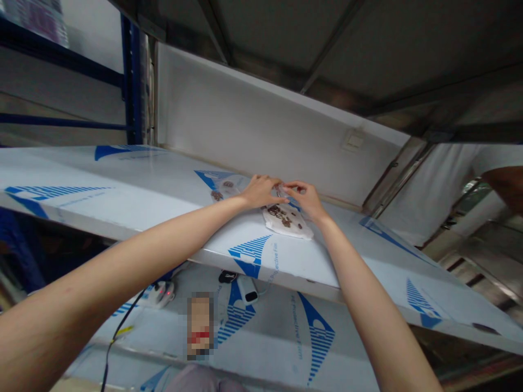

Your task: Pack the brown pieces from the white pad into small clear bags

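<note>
My left hand (261, 191) and my right hand (307, 198) meet over the upper shelf surface. Between their fingertips is a small clear plastic bag (281, 190), pinched from both sides; its contents are too small to make out. Just below the hands lies a white paper sheet (300, 231) with several small brown bean-like pieces (281, 215) scattered on it. Left of my left hand, small clear packets of brown pieces (217, 195) rest on the shelf, partly hidden by the hand.
The shelf (163, 190) carries blue-printed protective film. Its front edge slopes down to the right. Below, a lower shelf holds a white device (247, 289), a power strip (161, 294) with a black cable, and a blurred-out object (200, 325). A blue rack post (133, 76) stands left.
</note>
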